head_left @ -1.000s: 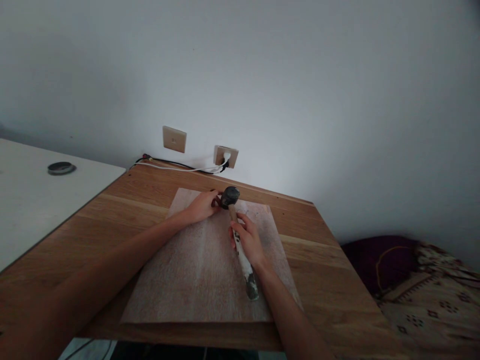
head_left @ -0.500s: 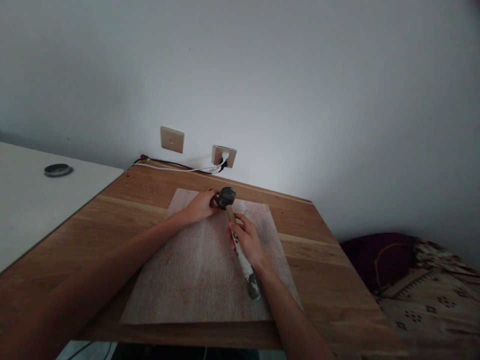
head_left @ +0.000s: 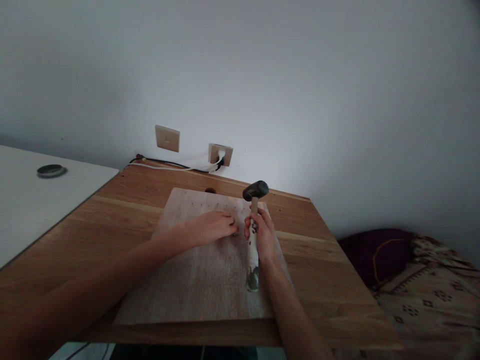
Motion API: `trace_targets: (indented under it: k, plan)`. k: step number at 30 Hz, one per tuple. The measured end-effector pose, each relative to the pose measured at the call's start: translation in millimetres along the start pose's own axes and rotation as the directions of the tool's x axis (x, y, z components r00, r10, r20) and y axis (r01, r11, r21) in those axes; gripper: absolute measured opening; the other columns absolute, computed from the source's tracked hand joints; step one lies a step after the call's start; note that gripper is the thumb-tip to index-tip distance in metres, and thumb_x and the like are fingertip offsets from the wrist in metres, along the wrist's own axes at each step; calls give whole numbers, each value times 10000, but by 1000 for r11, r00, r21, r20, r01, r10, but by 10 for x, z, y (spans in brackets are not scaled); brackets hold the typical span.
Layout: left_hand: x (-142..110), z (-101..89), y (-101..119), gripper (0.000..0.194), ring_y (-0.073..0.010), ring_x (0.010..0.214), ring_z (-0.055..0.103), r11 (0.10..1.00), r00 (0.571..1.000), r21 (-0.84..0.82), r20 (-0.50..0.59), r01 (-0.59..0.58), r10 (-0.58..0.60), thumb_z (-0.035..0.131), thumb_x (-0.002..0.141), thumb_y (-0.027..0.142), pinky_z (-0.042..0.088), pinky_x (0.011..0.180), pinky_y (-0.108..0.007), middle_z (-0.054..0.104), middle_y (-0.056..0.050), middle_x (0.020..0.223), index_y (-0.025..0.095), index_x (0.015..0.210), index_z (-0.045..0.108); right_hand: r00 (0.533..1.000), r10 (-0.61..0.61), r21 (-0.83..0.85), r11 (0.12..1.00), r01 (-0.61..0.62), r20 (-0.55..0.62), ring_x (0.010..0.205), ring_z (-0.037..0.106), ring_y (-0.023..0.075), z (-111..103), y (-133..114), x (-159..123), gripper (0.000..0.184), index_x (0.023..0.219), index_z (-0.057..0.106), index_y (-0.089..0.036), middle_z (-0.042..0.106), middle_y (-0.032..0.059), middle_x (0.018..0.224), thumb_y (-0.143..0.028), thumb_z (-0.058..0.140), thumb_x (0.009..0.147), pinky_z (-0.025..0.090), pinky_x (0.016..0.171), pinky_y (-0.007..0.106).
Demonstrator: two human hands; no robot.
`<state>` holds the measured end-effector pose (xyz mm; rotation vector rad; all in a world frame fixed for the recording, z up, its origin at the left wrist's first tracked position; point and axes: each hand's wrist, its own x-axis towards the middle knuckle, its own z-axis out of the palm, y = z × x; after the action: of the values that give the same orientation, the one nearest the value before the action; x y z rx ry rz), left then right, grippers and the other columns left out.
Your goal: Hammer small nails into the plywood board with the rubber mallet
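My right hand point(head_left: 262, 234) is wrapped around the upper handle of a mallet point(head_left: 253, 257). Its thick dark head stands raised over the far right of a pale wooden board point(head_left: 195, 290), and the handle is smeared with white and grey. On the board, just left of the mallet, rests my left hand point(head_left: 215, 226) with its fingers curled together. A tiny dark bit shows at its fingertips, too small to name. Several small nail-like points point(head_left: 217, 205) form a row across the board's far part.
The board lies on a brown wooden table point(head_left: 330, 280) with a dark round hole near the back. Cables point(head_left: 172, 167) run along the wall to a socket point(head_left: 221, 154). A white table point(head_left: 22, 200) adjoins on the left; patterned cloth point(head_left: 431, 305) lies at the right.
My left hand has come away from beside the mallet head, moving right and nearer to me. The mallet has swung right in my right hand, its head now higher and apart from the left fingers.
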<state>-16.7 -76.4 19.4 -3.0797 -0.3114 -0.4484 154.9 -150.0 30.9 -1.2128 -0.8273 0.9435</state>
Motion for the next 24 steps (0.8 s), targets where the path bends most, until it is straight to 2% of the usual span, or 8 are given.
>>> trace_targets:
  k: [4, 8, 12, 15, 18, 21, 22, 24]
  plan:
    - [-8, 60, -45, 235, -232, 993, 707, 999, 999, 29, -13, -34, 34, 579, 965, 29, 521, 861, -337, 778, -59, 1032, 199, 1029, 727, 999, -8, -31, 999, 9, 43, 371, 464, 103, 19, 10, -16, 366, 1017, 593, -220, 580, -77, 596, -469, 691, 768, 342, 388, 249]
    - [-20, 49, -101, 230, -221, 993, 701, 999, 998, -33, -49, -29, 27, 593, 966, 35, 519, 869, -330, 775, -45, 1020, 217, 998, 729, 998, -5, -49, 999, 8, 64, 362, 452, 105, 37, -11, -40, 328, 985, 585, -220, 562, -80, 582, -461, 674, 781, 334, 397, 259]
    - [-45, 30, -51, 226, -232, 937, 702, 998, 996, -30, -76, -47, 45, 604, 947, 20, 526, 851, -350, 771, -59, 957, 207, 946, 730, 998, 21, -36, 999, -19, 53, 366, 457, 109, 45, -16, -43, 375, 1004, 583, -217, 567, -81, 588, -472, 691, 752, 334, 392, 260]
    - [-45, 19, 16, 224, -240, 932, 705, 1000, 997, 19, -79, -24, 26, 598, 954, 37, 530, 853, -365, 769, -59, 946, 217, 959, 732, 998, 26, -26, 999, -25, 51, 380, 473, 113, 46, -13, -49, 377, 1002, 582, -218, 573, -78, 589, -467, 702, 746, 339, 394, 256]
    - [-54, -45, -40, 212, -234, 929, 711, 1000, 998, -19, -65, 15, -17, 604, 963, 76, 530, 869, -360, 774, -50, 967, 228, 1011, 745, 998, 38, -29, 999, -37, 54, 376, 475, 111, 46, -20, -61, 370, 998, 580, -224, 579, -78, 591, -470, 705, 753, 342, 391, 254]
    - [-135, -140, -291, 172, -221, 914, 716, 974, 983, -184, -97, 133, -153, 621, 962, 141, 521, 851, -333, 779, -47, 985, 213, 1026, 763, 998, 45, -35, 998, -43, 49, 369, 464, 110, 46, -28, -68, 370, 993, 585, -224, 591, -73, 591, -475, 703, 748, 339, 383, 258]
    - [-182, -160, -401, 166, -215, 916, 715, 944, 961, -254, -126, 208, -246, 616, 962, 160, 518, 848, -323, 778, -48, 985, 203, 1016, 767, 998, 43, -38, 998, -41, 48, 370, 463, 112, 46, -29, -69, 372, 998, 590, -223, 590, -72, 587, -472, 702, 747, 339, 384, 259]
    - [-293, -163, -618, 150, -190, 852, 707, 845, 885, -403, -153, 351, -441, 621, 941, 179, 516, 811, -296, 777, -40, 941, 184, 980, 766, 998, 42, -46, 998, -39, 47, 378, 467, 114, 49, -29, -71, 375, 1012, 602, -219, 594, -68, 592, -470, 700, 752, 339, 388, 261]
